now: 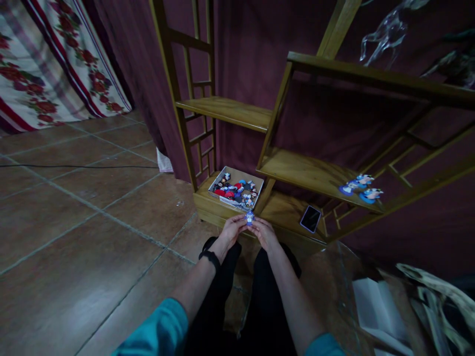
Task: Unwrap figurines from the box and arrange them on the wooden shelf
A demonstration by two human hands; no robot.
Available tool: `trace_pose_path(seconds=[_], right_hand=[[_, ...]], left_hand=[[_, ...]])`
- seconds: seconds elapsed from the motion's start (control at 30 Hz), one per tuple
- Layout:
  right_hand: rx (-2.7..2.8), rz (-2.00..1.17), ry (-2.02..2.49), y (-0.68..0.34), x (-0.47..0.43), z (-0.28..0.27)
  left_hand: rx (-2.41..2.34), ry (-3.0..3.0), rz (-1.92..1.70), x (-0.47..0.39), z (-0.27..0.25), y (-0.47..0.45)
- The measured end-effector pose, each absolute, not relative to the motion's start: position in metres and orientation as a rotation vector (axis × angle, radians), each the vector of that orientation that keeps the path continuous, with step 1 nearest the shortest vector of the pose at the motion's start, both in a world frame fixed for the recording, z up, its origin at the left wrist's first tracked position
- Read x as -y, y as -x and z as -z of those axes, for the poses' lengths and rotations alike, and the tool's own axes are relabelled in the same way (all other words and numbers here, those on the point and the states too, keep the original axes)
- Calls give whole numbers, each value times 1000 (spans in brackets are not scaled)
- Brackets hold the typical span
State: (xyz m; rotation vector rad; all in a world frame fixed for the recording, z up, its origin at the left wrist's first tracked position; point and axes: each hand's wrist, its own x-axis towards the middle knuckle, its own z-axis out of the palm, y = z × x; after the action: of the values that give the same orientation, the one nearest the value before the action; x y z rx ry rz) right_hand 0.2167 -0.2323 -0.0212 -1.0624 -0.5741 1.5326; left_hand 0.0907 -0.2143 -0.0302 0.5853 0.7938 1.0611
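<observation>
Between the fingertips of both hands is a small blue-and-white figurine (250, 217), upright in front of the shelf's lower edge. My left hand (233, 229) pinches it from the left, and my right hand (262, 231) from the right. Just beyond the hands, a shallow white cardboard box (215, 184) on the bottom shelf holds several small figurines in red, black, blue and white. Farther right, a few blue-and-white figurines (370, 195) stand together at the end of a higher shelf.
A wooden display shelf (230, 112) stands against a dark red curtain (241, 54). On its bottom board lies a phone (310, 219). A clear glass animal figure (386, 32) stands on the upper right shelf. A white box (378, 306) sits on the tiled floor at right.
</observation>
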Motion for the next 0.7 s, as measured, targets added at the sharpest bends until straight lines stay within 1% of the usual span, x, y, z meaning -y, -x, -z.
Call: trace_pose_path(seconds=[0.7], right_hand=[[597,-1486,1068,-213,233,26]], left_hand=[[-740,-673,-1086,216,36,-94]])
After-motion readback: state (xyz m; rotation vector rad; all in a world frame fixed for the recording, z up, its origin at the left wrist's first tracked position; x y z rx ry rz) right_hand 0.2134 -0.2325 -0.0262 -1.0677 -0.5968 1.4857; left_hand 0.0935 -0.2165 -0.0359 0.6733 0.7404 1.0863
